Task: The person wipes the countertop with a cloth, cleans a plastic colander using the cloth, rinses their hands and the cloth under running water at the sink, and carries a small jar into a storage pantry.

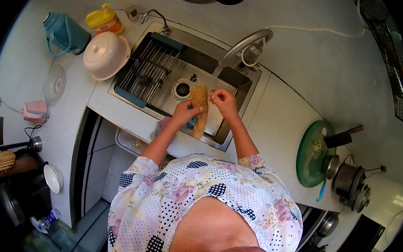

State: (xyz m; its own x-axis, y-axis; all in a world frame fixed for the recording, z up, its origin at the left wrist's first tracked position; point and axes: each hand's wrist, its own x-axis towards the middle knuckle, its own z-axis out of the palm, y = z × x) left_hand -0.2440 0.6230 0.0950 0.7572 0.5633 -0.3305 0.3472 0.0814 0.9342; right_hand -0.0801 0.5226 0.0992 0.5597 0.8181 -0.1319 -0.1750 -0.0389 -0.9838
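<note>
A long tan, fibrous loofah [199,100] is upright over the sink [218,125]. My left hand [186,114] grips its middle, with the thumb across the front. Just right of the loofah is my right hand [224,102], its fingers pinched together; whatever may be between the fingertips is too small to name. Beneath my left hand, a bluish cloth [161,126] lies at the sink's front edge, partly hidden. Behind the loofah, the round drain [181,89] shows in the basin.
A drying rack [148,74] spans the sink's left side. The faucet [245,42] arches over the back right. A pink basin [106,55], a yellow bottle [104,21] and a teal thermos [65,35] stand at left. A green cutting board [310,161] with a cleaver [338,139] lies right.
</note>
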